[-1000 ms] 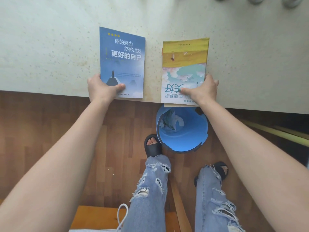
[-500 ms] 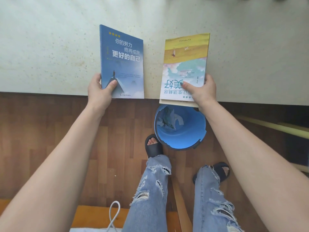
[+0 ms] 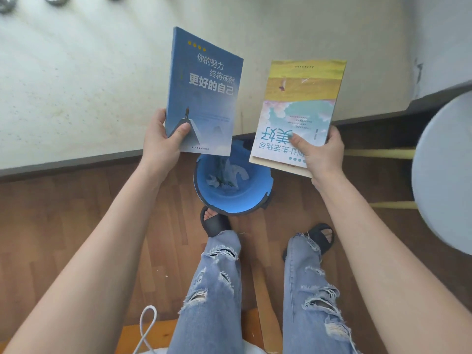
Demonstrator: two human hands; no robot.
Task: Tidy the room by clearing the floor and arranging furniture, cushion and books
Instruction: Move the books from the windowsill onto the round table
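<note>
Blue book (image 3: 204,98) pinched at its lower corner by left hand (image 3: 161,141), yellow-topped book (image 3: 301,103) gripped likewise by right hand (image 3: 321,154), both held above the pale speckled table (image 3: 76,85) edge. Below: blue bin (image 3: 229,198) holding crumpled paper on wood-plank floor (image 3: 63,213); grey round stool (image 3: 444,175) at right.

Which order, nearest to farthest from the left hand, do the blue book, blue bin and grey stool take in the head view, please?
1. blue book: gripped by the left hand itself.
2. blue bin: lower down, just to that hand's right.
3. grey stool: at the far right edge of the view.
</note>
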